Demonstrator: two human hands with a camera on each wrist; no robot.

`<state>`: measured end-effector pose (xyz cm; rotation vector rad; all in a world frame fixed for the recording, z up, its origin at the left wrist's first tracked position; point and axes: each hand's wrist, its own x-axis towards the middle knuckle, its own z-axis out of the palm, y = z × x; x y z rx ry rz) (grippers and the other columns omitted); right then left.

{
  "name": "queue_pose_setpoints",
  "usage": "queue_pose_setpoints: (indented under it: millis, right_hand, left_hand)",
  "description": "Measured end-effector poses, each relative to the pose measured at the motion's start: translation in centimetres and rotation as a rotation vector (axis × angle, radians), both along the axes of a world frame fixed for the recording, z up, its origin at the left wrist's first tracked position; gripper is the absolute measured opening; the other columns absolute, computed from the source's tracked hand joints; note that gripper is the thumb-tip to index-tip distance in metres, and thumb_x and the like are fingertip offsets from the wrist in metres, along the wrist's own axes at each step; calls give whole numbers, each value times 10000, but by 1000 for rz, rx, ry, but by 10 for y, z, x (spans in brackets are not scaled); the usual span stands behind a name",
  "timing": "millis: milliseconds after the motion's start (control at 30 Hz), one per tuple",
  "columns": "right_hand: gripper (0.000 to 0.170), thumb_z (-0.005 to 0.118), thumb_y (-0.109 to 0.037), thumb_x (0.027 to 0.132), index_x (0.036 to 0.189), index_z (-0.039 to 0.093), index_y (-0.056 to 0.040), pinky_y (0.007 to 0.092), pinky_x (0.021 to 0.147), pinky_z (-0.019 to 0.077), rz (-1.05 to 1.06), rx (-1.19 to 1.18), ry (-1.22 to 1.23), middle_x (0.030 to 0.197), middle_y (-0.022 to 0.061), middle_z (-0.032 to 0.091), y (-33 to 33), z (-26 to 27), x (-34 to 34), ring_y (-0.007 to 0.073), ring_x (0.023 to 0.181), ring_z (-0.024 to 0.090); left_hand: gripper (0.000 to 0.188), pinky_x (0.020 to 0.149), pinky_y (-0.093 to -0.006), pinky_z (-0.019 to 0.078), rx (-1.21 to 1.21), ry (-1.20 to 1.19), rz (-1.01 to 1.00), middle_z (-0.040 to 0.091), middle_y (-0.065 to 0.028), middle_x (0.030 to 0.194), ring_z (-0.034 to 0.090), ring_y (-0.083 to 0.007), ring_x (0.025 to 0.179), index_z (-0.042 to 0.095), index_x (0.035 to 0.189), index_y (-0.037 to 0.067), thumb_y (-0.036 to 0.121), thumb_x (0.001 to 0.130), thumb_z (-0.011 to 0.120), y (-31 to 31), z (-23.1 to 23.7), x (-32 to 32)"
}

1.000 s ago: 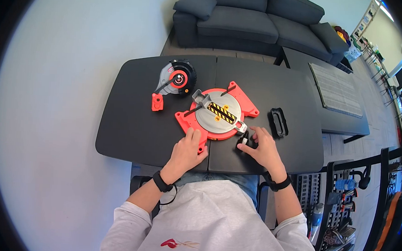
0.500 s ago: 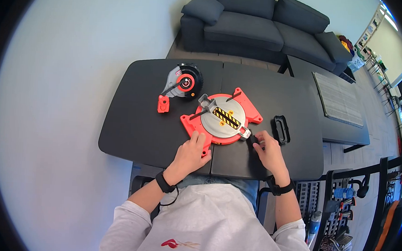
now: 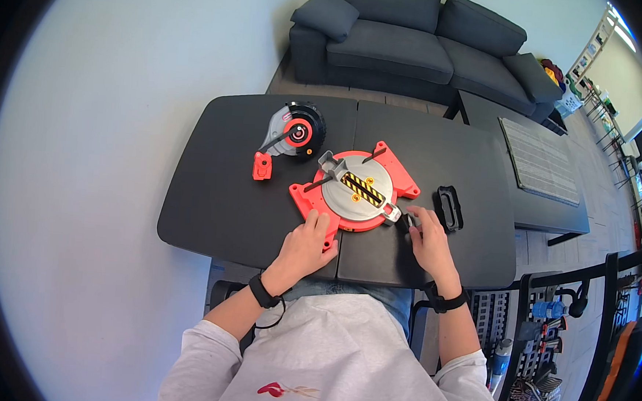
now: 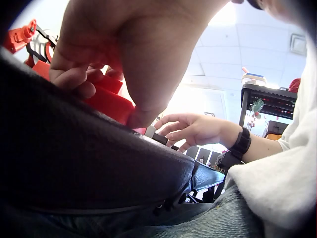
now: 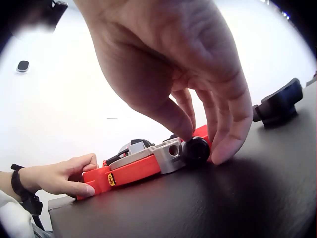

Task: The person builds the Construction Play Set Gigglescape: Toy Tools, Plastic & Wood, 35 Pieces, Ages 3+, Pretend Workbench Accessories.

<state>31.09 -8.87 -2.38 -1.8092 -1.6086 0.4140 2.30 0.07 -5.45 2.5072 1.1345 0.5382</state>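
A toy miter saw base, with a red frame and a grey round turntable (image 3: pixel 336 192), lies on the table. My left hand (image 3: pixel 303 245) grips its near red foot (image 4: pixel 110 102), fingers over the top and thumb on the near side. At the base's right edge a light grey lug (image 3: pixel 393 214) with a round hole sticks out. Right beside that lug, my right hand (image 3: pixel 431 244) pinches a short black round knob (image 5: pixel 197 150) between thumb and fingers. The knob's far end is hidden by the fingers.
The toy saw's blade head (image 3: pixel 276 128), grey and black with a red handle, lies at the back left. An oblong black hollow piece (image 3: pixel 450 208) sits right of my right hand. A lower side table (image 3: pixel 508 204) and a sofa (image 3: pixel 389 54) stand beyond.
My right hand has brought the black knob from in front of the base up to the grey lug. The left hand keeps its hold on the red foot. The head view has shifted slightly.
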Motion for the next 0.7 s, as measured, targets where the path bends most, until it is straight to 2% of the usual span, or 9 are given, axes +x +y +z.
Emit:
queue_pose_setpoints:
  millis: [133, 233, 633, 700]
  right_hand:
    - [433, 657, 37, 960, 1376, 649, -86, 406, 883, 584, 16, -20, 24, 1245, 181, 651, -2, 8, -4, 329, 974, 713]
    - [422, 686, 11, 938, 1342, 683, -110, 461, 906, 566, -6, -57, 73, 1245, 182, 651, -2, 8, -4, 390, 1046, 689]
    - [378, 704, -3, 925, 1295, 695, -78, 464, 905, 559, 9, -83, 56, 1160, 185, 683, -2, 9, -2, 411, 1048, 688]
    - [370, 697, 5, 937, 1300, 694, -66, 430, 881, 571, 16, -63, 21, 1133, 173, 681, -2, 8, -2, 359, 978, 697]
  left_hand:
    - [489, 656, -496, 626, 16, -4, -5, 541, -239, 1131, 707, -455, 829, 481, 1155, -15, 249, 873, 781, 0, 0, 0]
    - [487, 654, -496, 626, 5, -2, -3, 545, -235, 1123, 708, -453, 823, 485, 1157, -14, 247, 872, 781, -1, 2, 0]
    - [477, 653, -495, 625, 3, 10, 1, 545, -233, 1100, 708, -453, 831, 485, 1152, -16, 242, 874, 775, -1, 1, 0]
    - [477, 654, -496, 625, 3, 7, 0, 544, -233, 1097, 706, -454, 829, 485, 1151, -16, 241, 874, 775, -1, 1, 0]
